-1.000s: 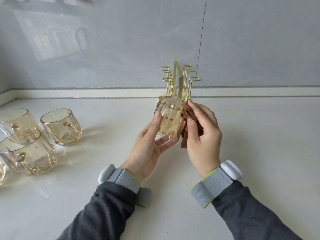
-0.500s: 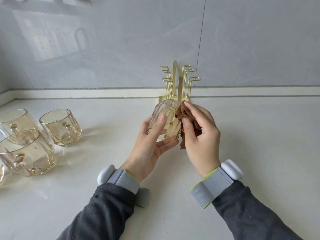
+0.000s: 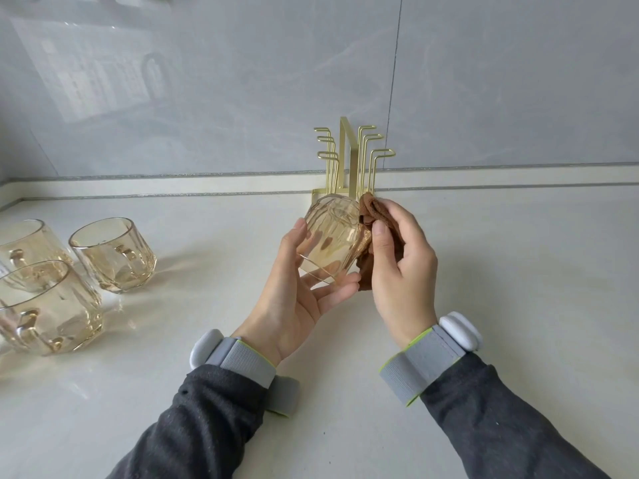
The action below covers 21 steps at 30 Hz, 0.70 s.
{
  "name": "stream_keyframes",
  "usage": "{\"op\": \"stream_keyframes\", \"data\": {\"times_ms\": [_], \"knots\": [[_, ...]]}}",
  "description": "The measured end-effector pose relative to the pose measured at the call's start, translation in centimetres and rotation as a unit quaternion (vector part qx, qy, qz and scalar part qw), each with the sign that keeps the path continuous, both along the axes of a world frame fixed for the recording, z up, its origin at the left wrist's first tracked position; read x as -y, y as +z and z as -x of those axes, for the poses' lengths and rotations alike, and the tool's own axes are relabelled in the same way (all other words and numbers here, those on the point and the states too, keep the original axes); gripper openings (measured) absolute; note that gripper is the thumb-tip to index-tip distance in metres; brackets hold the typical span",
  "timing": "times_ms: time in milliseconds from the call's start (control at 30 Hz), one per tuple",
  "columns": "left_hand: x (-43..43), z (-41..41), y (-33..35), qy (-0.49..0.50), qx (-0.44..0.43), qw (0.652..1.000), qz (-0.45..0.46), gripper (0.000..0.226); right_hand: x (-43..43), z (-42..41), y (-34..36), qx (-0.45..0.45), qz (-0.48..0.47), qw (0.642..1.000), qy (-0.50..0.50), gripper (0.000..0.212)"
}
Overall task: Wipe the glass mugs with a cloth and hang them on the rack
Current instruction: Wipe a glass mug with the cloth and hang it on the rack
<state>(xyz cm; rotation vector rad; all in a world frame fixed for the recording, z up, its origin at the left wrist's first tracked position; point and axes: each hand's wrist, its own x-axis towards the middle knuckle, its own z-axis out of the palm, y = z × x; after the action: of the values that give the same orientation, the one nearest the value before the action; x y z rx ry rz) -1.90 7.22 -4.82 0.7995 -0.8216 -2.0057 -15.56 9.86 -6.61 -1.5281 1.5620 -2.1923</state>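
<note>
A gold wire rack (image 3: 347,157) is being borne at the back of a pale countertop (image 3: 484,271). Three amber glass mugs (image 3: 114,254) are being left standing well left of the rack. Just in front of the rack, a tilted amber mug (image 3: 333,236) is being gripped by the left hand (image 3: 294,299), and a brown cloth (image 3: 368,210) is being pinched against it by the right hand (image 3: 404,271).

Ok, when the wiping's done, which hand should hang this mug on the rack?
Probably the left. The left hand holds the mug, while the right hand is bunched around the cloth. The rack stands right behind the mug, its visible hooks bare, so a reach forward should do.
</note>
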Motion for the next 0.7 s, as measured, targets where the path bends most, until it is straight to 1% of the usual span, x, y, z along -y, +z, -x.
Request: {"op": "stream_keyframes", "data": {"times_ms": [100, 200, 267, 367, 433, 600, 700], "knots": [[0.1, 0.0, -0.1, 0.006, -0.008, 1.000, 0.002, 0.079, 0.0, -0.4, -0.3, -0.049, 0.004, 0.999, 0.011, 0.034], [0.1, -0.1, -0.1, 0.015, -0.033, 0.999, 0.003, 0.078, 0.0, -0.7, -0.7, -0.119, 0.010, 0.993, -0.003, 0.038], [0.1, -0.1, -0.2, 0.022, -0.045, 0.999, 0.002, 0.073, 0.0, -0.8, -0.8, -0.166, 0.017, 0.986, -0.011, 0.038], [0.3, -0.2, -0.3, 0.042, -0.053, 0.998, 0.012, 0.054, 0.1, -0.9, -1.0, -0.230, 0.022, 0.973, -0.015, 0.038], [0.3, -0.3, -0.3, 0.052, -0.052, 0.997, 0.024, 0.047, 0.0, -1.3, -1.1, -0.267, 0.026, 0.963, -0.007, 0.040], [0.3, -0.5, -0.4, 0.062, -0.035, 0.996, 0.051, 0.044, -0.3, -2.1, -1.0, -0.340, 0.042, 0.939, 0.045, 0.042], [0.4, -0.5, -0.4, 0.062, -0.058, 0.996, 0.036, 0.042, -0.4, -2.1, -1.1, -0.353, 0.052, 0.932, 0.060, 0.042]]}}
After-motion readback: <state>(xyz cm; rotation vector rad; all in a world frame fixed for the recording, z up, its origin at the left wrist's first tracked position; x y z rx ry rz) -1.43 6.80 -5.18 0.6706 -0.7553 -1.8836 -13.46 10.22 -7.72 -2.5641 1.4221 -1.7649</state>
